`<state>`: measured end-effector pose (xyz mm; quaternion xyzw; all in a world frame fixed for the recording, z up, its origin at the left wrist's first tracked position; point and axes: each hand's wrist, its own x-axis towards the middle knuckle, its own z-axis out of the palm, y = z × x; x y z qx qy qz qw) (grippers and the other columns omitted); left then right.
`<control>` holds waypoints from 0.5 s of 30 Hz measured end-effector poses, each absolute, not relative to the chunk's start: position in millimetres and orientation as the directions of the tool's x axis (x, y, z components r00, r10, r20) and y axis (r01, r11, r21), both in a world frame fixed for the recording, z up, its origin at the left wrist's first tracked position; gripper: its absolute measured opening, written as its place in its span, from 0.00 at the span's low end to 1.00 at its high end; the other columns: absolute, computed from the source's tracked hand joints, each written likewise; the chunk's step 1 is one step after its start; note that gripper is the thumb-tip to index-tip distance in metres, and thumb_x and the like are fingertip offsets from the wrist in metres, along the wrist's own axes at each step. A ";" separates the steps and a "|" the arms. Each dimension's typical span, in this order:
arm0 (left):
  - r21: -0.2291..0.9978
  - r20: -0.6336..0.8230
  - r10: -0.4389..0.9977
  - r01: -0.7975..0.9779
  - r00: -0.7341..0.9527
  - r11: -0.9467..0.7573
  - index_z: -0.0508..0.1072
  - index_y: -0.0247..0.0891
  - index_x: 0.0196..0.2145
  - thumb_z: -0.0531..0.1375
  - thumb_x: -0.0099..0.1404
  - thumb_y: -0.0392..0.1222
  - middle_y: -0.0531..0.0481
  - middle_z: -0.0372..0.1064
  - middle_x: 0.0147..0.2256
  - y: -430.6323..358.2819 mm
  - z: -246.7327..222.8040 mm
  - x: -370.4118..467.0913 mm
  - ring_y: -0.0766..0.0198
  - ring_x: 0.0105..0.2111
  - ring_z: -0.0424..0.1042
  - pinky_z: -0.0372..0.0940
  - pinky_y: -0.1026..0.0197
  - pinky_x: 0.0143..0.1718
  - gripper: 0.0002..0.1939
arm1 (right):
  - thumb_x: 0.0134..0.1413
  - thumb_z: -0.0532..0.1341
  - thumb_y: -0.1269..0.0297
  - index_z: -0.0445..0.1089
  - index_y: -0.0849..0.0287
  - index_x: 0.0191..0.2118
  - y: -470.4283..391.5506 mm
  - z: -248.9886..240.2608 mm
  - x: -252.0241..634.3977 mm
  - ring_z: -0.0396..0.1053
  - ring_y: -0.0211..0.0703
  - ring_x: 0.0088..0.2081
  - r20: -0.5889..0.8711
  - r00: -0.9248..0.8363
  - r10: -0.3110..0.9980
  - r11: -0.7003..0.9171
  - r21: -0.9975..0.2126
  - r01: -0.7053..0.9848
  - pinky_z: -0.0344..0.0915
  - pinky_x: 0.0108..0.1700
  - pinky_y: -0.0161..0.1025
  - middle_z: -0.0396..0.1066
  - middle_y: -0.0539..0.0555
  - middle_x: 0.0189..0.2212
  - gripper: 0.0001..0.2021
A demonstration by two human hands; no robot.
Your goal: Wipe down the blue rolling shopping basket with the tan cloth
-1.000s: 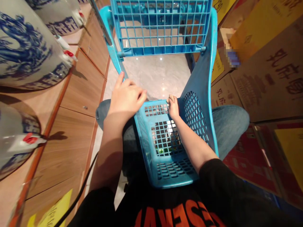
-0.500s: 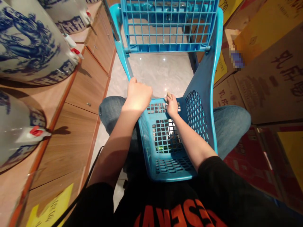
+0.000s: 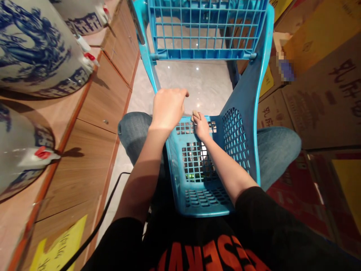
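A blue plastic shopping cart (image 3: 263, 81) stands right before me, its lattice basket between my knees. My right hand (image 3: 202, 127) is closed around a small crumpled tan piece (image 3: 195, 116), which looks like a cloth, over the far rim of the basket. Just beyond the left side wall, at the low edge of the cart, hovers my left hand (image 3: 168, 108), back upward. One of its fingers stretches to the right with a bent tip; the others are hidden beneath, and I see nothing held. Contact with the rim cannot be made out.
Large blue-and-white ceramic jars (image 3: 31, 49) with red-tapped spouts stand on a wooden cabinet (image 3: 93, 109) at left. Stacked cardboard boxes (image 3: 318, 105) line the right. A black cable (image 3: 108, 210) runs at lower left. Pale tiled floor (image 3: 194, 81) shows through the cart.
My left hand has loosened from a fist and shifted slightly up and right, a finger now extending. My right hand has slid a little left with the tan piece.
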<state>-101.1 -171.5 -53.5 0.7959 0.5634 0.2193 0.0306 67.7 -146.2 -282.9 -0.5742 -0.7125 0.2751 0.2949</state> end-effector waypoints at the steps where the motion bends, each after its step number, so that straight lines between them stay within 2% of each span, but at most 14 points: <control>1: 0.314 0.321 0.911 0.878 0.260 -0.361 0.81 0.48 0.48 0.50 0.71 0.36 0.45 0.82 0.42 -171.8 -53.0 -101.0 0.49 0.47 0.79 0.67 0.45 0.52 0.21 | 0.72 0.42 0.66 0.66 0.54 0.62 -150.0 -281.4 61.4 0.69 0.47 0.57 0.092 -0.166 0.982 0.180 -0.733 0.656 0.68 0.62 0.47 0.72 0.57 0.54 0.22; 3: 0.341 0.326 0.912 0.869 0.249 -0.359 0.81 0.48 0.48 0.50 0.71 0.36 0.46 0.82 0.42 -172.8 -51.8 -101.0 0.50 0.47 0.79 0.67 0.44 0.53 0.21 | 0.72 0.47 0.63 0.69 0.52 0.59 -158.7 -277.3 43.8 0.70 0.47 0.56 0.081 -0.209 0.975 0.200 -0.737 0.646 0.68 0.62 0.44 0.74 0.55 0.53 0.18; 6: 0.372 0.310 0.923 0.865 0.227 -0.337 0.81 0.49 0.47 0.51 0.71 0.36 0.47 0.81 0.43 -175.3 -49.1 -101.4 0.49 0.48 0.79 0.66 0.43 0.55 0.19 | 0.69 0.54 0.64 0.71 0.49 0.58 -163.9 -270.7 29.3 0.69 0.45 0.58 0.082 -0.334 0.939 0.282 -0.740 0.611 0.65 0.64 0.41 0.74 0.50 0.56 0.16; 9: 0.386 0.284 0.936 0.868 0.209 -0.311 0.81 0.50 0.48 0.52 0.71 0.36 0.47 0.81 0.44 -178.0 -46.0 -101.2 0.48 0.49 0.78 0.65 0.43 0.56 0.19 | 0.69 0.52 0.66 0.71 0.51 0.58 -155.7 -265.6 50.6 0.67 0.48 0.61 0.083 -0.260 0.962 0.238 -0.721 0.651 0.62 0.67 0.45 0.72 0.53 0.58 0.18; 12: 0.390 0.297 0.931 0.863 0.212 -0.321 0.81 0.50 0.48 0.51 0.71 0.36 0.48 0.81 0.44 -179.5 -45.4 -100.3 0.48 0.48 0.79 0.65 0.42 0.55 0.20 | 0.69 0.46 0.68 0.70 0.56 0.60 -147.2 -264.7 81.1 0.63 0.54 0.64 0.091 -0.134 0.987 0.159 -0.705 0.691 0.59 0.69 0.56 0.67 0.61 0.62 0.22; 15: 0.391 0.337 0.917 0.855 0.211 -0.341 0.81 0.50 0.47 0.50 0.71 0.37 0.49 0.82 0.43 -179.5 -48.5 -100.5 0.50 0.47 0.79 0.67 0.45 0.53 0.20 | 0.71 0.44 0.67 0.66 0.58 0.64 -150.9 -268.8 77.9 0.60 0.54 0.66 0.102 -0.170 0.980 0.193 -0.692 0.696 0.57 0.70 0.58 0.64 0.62 0.64 0.23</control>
